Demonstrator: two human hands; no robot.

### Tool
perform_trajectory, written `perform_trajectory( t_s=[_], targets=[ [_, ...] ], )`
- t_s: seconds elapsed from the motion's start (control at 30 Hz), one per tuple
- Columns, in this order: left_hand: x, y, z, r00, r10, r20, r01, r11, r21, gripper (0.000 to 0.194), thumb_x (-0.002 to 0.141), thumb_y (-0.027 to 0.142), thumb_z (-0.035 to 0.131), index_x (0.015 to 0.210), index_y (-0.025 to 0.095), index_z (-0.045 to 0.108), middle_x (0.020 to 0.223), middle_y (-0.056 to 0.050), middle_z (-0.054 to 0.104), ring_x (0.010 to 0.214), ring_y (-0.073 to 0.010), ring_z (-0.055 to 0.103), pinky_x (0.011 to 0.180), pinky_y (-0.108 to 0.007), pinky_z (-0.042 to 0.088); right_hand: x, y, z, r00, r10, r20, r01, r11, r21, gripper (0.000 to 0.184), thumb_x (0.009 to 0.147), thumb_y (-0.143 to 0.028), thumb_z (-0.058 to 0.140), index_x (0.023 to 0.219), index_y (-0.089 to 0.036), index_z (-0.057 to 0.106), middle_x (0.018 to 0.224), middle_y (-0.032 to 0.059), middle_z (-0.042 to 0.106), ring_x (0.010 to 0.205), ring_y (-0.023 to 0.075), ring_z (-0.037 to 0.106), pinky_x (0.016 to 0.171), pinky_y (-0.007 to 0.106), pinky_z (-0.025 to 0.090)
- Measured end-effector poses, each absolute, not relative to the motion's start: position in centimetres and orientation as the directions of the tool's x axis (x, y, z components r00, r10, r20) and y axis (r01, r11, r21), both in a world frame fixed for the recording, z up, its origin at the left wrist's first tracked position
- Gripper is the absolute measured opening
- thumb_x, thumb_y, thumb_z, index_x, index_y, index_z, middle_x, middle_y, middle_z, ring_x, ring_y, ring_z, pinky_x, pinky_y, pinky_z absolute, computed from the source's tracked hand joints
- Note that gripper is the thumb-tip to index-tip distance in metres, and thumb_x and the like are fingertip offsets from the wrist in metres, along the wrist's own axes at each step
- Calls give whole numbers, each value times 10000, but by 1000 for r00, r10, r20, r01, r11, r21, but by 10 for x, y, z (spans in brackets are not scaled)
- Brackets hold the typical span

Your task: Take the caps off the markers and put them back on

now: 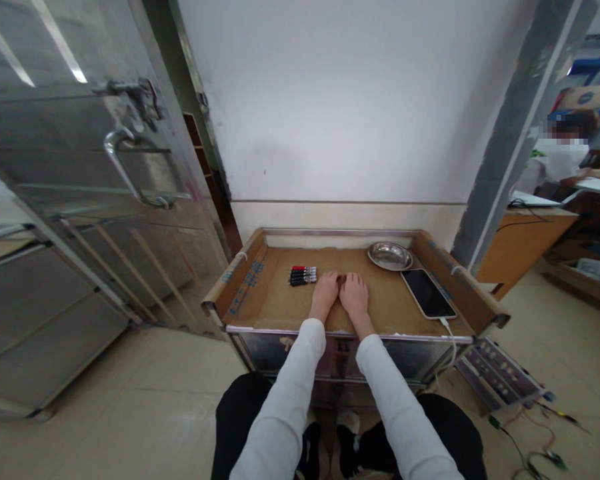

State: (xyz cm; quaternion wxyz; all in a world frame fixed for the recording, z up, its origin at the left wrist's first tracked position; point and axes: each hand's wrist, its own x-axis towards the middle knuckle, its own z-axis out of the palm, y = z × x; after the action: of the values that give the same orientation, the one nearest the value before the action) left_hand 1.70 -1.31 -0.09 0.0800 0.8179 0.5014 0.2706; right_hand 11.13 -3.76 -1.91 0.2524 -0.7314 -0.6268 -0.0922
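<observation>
My left hand (325, 294) and my right hand (354, 294) rest palm down, side by side, on the brown cardboard (275, 310) lining a metal cart top. Their fingers lie on the cardboard pointing away from me, and nothing shows in either hand. Only a narrow gap separates the two at the thumbs; what is under the palms is hidden. Just left of my left hand lies a row of several pens (303, 275), mostly black with a red one at the far end. Their clear ends face right, towards my fingers.
A round steel dish (390, 256) stands at the back right of the cart, with a charging phone (429, 294) in front of it. Raised cardboard-covered sides (465, 283) edge the top. A metal door (95, 167) is at left; a person (563, 153) sits far right.
</observation>
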Motion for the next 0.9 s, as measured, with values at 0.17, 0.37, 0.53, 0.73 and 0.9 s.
perform_trajectory(
  t_s=[0.17,0.37,0.53,0.73,0.9],
  targets=[
    [17,-13,-1,352,862,365,768,-489,414,304,855,39,382,1032,138,608,1064,-109,641,1032,-178,563,941,-311,428,111,-38,-19,190,873,449,965,-81,-251,225,886,-165,402,1022,-116,574,1060,162,621,1042,252,522,890,344,361],
    [17,-15,1,354,861,364,776,-488,400,287,850,42,393,1002,153,611,1039,-93,645,995,-175,568,911,-299,428,112,-40,-18,186,872,452,964,-73,-256,224,871,-155,414,1021,-120,576,1062,157,618,1040,253,521,892,347,364],
    [15,-27,11,160,831,532,864,-379,332,237,858,94,412,1003,166,585,1000,-92,625,1002,-215,546,911,-352,407,112,-40,-17,176,873,454,967,-68,-244,243,859,-142,415,1038,-116,577,1053,153,619,1017,250,524,872,342,369],
    [13,-41,11,-267,794,546,937,80,341,288,868,107,322,1018,76,566,994,-175,586,974,-280,540,854,-408,415,111,-41,-14,188,884,428,966,-88,-242,265,855,-143,426,1074,-113,572,1058,153,617,1021,244,525,860,334,372],
    [12,-46,2,-223,817,532,962,96,255,362,866,94,296,1120,18,543,1047,-225,577,1029,-302,535,870,-420,414,111,-41,-13,177,882,437,965,-69,-252,262,846,-126,429,1058,-114,582,1033,149,617,1019,240,514,867,330,372]
  ],
)
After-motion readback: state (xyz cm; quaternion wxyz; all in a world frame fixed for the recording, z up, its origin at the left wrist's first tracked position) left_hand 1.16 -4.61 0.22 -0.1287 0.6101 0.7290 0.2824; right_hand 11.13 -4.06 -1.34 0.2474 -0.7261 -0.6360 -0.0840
